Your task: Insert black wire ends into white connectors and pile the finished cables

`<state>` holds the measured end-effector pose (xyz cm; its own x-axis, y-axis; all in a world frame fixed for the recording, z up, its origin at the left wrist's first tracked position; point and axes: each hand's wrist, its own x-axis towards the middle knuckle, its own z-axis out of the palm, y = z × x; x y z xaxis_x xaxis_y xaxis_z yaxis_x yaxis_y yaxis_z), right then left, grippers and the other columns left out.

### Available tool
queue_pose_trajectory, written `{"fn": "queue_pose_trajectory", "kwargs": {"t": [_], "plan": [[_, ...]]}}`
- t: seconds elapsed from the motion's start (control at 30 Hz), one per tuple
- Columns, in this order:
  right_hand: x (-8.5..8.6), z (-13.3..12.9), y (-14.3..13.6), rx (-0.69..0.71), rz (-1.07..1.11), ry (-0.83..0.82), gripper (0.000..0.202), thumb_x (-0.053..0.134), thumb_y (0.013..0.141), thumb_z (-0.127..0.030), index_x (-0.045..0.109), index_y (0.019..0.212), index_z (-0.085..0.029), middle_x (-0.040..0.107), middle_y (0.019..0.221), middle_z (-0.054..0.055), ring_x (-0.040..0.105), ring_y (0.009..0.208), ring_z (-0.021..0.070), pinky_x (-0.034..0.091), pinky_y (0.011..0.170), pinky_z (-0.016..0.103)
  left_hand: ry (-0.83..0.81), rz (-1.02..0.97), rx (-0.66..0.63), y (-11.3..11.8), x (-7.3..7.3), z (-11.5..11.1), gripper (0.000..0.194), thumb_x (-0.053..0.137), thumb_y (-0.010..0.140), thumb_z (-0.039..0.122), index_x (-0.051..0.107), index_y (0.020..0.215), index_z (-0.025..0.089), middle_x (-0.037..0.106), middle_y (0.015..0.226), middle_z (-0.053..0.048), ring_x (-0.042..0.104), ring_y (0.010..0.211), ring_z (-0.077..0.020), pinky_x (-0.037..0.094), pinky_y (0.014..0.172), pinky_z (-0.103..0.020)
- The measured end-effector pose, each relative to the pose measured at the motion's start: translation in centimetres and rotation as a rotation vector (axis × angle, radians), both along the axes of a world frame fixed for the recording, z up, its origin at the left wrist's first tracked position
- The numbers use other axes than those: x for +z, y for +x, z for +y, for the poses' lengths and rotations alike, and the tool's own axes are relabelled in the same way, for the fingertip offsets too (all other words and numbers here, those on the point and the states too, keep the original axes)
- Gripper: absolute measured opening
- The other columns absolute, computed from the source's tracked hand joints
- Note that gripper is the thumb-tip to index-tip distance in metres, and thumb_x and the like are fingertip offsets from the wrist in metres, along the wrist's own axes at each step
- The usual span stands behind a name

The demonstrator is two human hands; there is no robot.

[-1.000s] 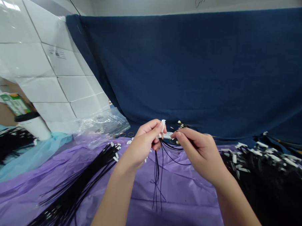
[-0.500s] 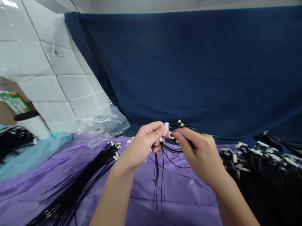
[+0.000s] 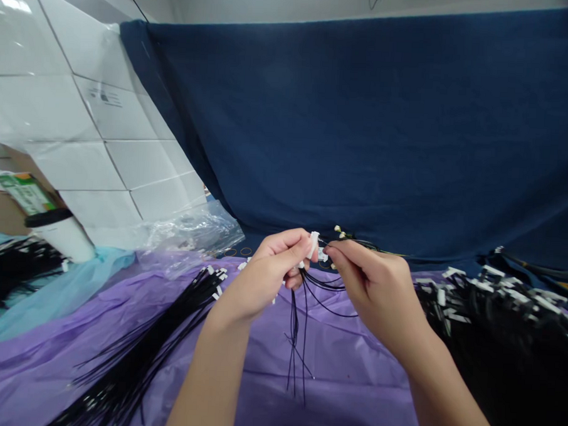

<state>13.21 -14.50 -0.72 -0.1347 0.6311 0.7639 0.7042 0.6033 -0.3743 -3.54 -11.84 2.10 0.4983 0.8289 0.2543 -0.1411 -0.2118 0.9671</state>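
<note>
White connector (image 3: 313, 244) sits up in front of the purple sheet (image 3: 347, 373), its upper end clear of the left hand (image 3: 279, 266), whose thumb and fingers pinch its lower part. Right of it, the right hand (image 3: 379, 280) has thumb and forefinger pressed together on what looks like a thin wire (image 3: 325, 243); its tip is too small to tell whether it touches the connector. Black wires (image 3: 294, 320) hang beneath the left hand. I would judge the connector very light, stiff and a little slippery, being smooth and small, so it is best gripped by its sides, low down. The wire should be springy and easily bent, so it is better held close behind its tip.
</note>
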Motion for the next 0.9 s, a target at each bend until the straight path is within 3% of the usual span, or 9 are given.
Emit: {"fn": "queue_pose_trajectory", "kwargs": {"t": [0.2,0.37,0.57,0.73,0.9], "plan": [[0.5,-0.5,-0.2,0.071,0.105,-0.096,0.031,0.048,0.096,-0.026,0.054,0.067,-0.018,0.046,0.057,-0.005,0.037,0.051,0.0071,0.029,0.051,0.023,0.03,0.02,-0.013,-0.1,-0.2,0.0,0.033,0.052,0.093,0.039,0.051,0.07,0.015,0.039,0.069,0.003,0.031,0.053,-0.0043,0.029,0.047,-0.016],[0.6,-0.7,-0.6,0.102,0.225,-0.162,0.035,0.047,0.096,-0.03,0.053,0.064,-0.018,0.04,0.053,-0.004,0.044,0.055,0.0088,0.031,0.051,0.022,0.061,0.049,-0.005,0.0,-0.2,-0.2,0.032,0.051,0.093,0.04,0.051,0.072,0.016,0.036,0.068,0.003,0.031,0.055,-0.0057,0.029,0.048,-0.017],[0.2,-0.5,-0.9,0.064,0.205,-0.112,0.035,0.047,0.096,-0.028,0.051,0.062,-0.018,0.042,0.054,-0.005,0.034,0.049,0.0072,0.029,0.049,0.022,0.043,0.058,0.007,0.2,-0.2,-0.2,0.033,0.051,0.092,0.04,0.047,0.07,0.017,0.036,0.068,0.003,0.031,0.056,-0.0069,0.03,0.049,-0.017],[0.2,-0.5,-1.2,0.051,0.188,-0.106,0.036,0.046,0.096,-0.027,0.051,0.062,-0.017,0.044,0.055,-0.005,0.035,0.051,0.0067,0.03,0.05,0.021,0.03,0.059,-0.003,0.2,-0.3,-0.1,0.033,0.051,0.092,0.04,0.047,0.069,0.017,0.034,0.067,0.003,0.03,0.056,-0.0067,0.03,0.048,-0.017],[0.1,-0.4,-1.1,0.011,0.161,-0.097,0.028,0.048,0.096,-0.026,0.062,0.073,-0.018,0.042,0.052,-0.006,0.035,0.047,0.007,0.029,0.047,0.022,-0.009,0.062,0.021,0.5,-0.2,-0.1,0.031,0.052,0.092,0.04,0.05,0.072,0.016,0.036,0.067,0.004,0.032,0.053,-0.0048,0.03,0.047,-0.017]]}}
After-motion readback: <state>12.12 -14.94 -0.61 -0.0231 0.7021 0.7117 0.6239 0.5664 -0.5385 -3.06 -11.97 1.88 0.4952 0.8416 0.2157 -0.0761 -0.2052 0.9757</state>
